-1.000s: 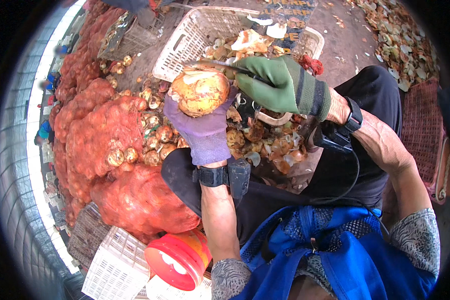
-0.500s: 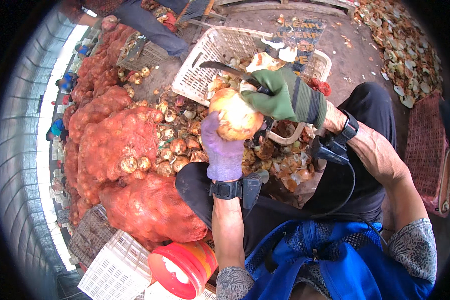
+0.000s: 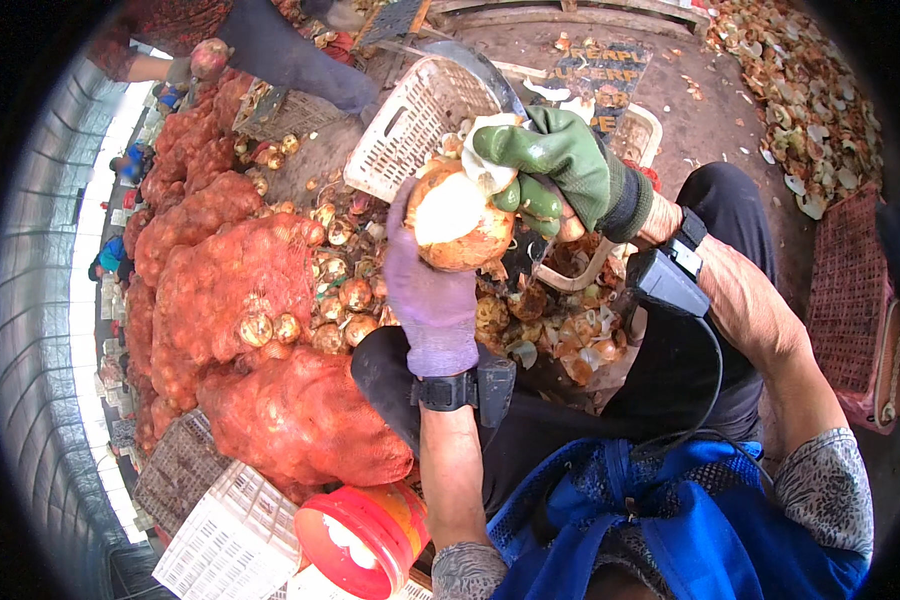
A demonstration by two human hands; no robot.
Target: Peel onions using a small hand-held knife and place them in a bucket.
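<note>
My left hand (image 3: 428, 295), in a purple glove, is closed around a large onion (image 3: 480, 250) from its left side. Most of the onion's brown skin is on, with a bright pale patch on top. My right hand (image 3: 570, 165), in a green glove, grips a knife whose grey curved blade (image 3: 485, 72) points up and away from the onion. Between the right thumb and fingers is a whitish strip of onion peel (image 3: 492, 160) at the onion's upper right. The knife's handle is mostly hidden by the glove.
Behind the hands stands a cream plastic crate (image 3: 395, 135). Red mesh onion sacks (image 3: 220, 290) line the left. Loose onions (image 3: 355, 293) lie beside them. A red bucket (image 3: 315, 530) and white crate (image 3: 230, 535) stand lower left. Another person's hand (image 3: 178, 70) holds an onion, upper left.
The knife blade has swung from pointing left over the onion to pointing up and away. A strip of peel now shows under my right thumb. My left hand and the onion shifted slightly left.
</note>
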